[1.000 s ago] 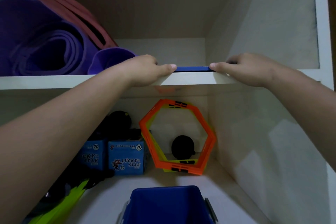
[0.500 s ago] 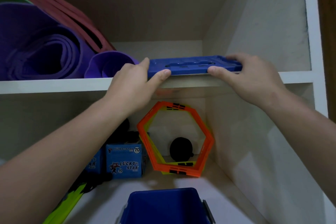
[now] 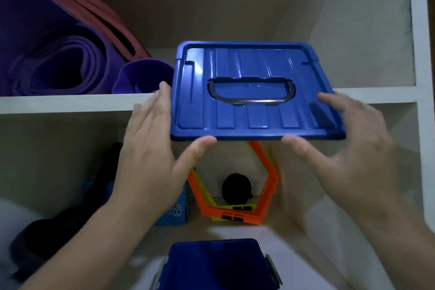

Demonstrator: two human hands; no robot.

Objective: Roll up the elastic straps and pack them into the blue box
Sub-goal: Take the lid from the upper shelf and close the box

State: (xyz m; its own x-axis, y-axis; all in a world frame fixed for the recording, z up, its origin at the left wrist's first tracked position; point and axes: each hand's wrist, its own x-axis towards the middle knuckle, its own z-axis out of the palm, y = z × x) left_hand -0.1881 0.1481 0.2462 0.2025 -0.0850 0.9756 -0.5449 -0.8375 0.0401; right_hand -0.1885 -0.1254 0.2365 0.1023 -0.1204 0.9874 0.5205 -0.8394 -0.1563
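Observation:
A blue plastic lid [image 3: 254, 110] with a dark recessed handle is held in the air in front of the upper shelf, tilted toward me. My left hand [image 3: 155, 148] grips its left edge, thumb under the front rim. My right hand [image 3: 348, 148] holds its right edge, thumb under the front rim too. The open blue box [image 3: 216, 263] stands on the lower shelf at the bottom centre, directly below the lid. I cannot see into the box, and no elastic straps show.
Rolled purple mats [image 3: 54, 61] and red bands [image 3: 94, 14] lie on the upper shelf [image 3: 70, 103]. On the lower shelf stand orange and yellow hexagon rings [image 3: 235, 214], a black ball [image 3: 236, 187], small blue cartons [image 3: 174, 214] and dark items [image 3: 47, 238] at left. The cabinet wall [image 3: 419, 125] rises at right.
The lid was lying on the upper shelf under both hands. It has since been lifted off and drawn toward me, now tilted so its top faces the camera.

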